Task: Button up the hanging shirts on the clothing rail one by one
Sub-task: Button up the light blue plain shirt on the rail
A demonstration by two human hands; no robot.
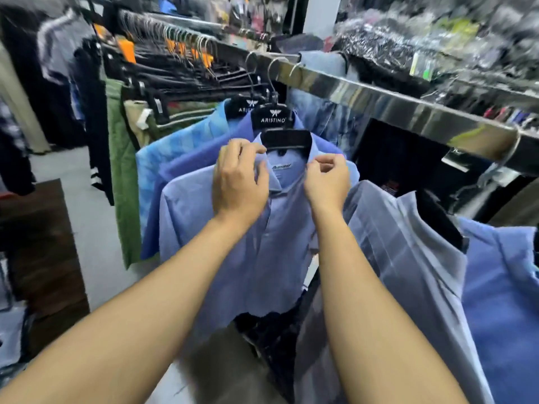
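both hands pinch collar: left hand [239, 179], right hand [328, 182], light-blue shirt [262, 252].

"ARISTINO" white on black hanger [272, 118]; partly readable on hanger behind [243, 108]; shirt neck label [281, 166] blurred.

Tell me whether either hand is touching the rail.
No: the left hand and the right hand both pinch the shirt collar, below the rail.

Grey floor [87, 228] occupied left of frame; dark wooden cabinet [38, 258] stood at lower left; plastic-wrapped stock [408, 33] filled upper right; pale wall strip [320, 13] at top centre.
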